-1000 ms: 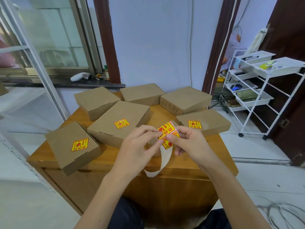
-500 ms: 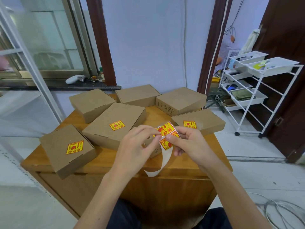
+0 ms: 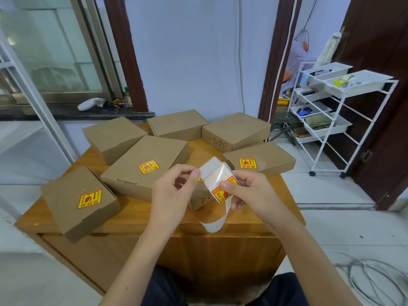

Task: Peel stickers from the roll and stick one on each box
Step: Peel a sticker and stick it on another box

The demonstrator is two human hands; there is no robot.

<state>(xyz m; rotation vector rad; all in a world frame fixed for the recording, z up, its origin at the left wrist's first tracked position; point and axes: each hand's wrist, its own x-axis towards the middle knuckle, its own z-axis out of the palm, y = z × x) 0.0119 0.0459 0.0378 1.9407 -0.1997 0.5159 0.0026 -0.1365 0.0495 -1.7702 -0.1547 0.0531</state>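
Observation:
Several brown cardboard boxes lie on the wooden table (image 3: 132, 215). Yellow-and-red stickers sit on the front-left box (image 3: 66, 208), the big middle box (image 3: 136, 173) and the right box (image 3: 271, 157). The back-left box (image 3: 112, 135), back-middle box (image 3: 176, 124) and back-right box (image 3: 234, 129) show no sticker. A small box (image 3: 199, 200) is partly hidden under my hands. My right hand (image 3: 249, 193) pinches the sticker strip (image 3: 220, 194), whose bare backing tail hangs down. My left hand (image 3: 174, 191) pinches a sticker (image 3: 209, 167) lifted from the strip, white back towards me.
A white wire cart (image 3: 331, 129) with trays stands on the floor at the right. Cables (image 3: 375, 283) lie on the floor at the lower right. A dark window ledge (image 3: 66, 113) with a white object runs behind the table at the left. A person (image 3: 298, 58) shows partly beyond the doorway.
My left hand has pulled the top sticker up and away from the strip, so its white back now shows. My right hand still holds the strip.

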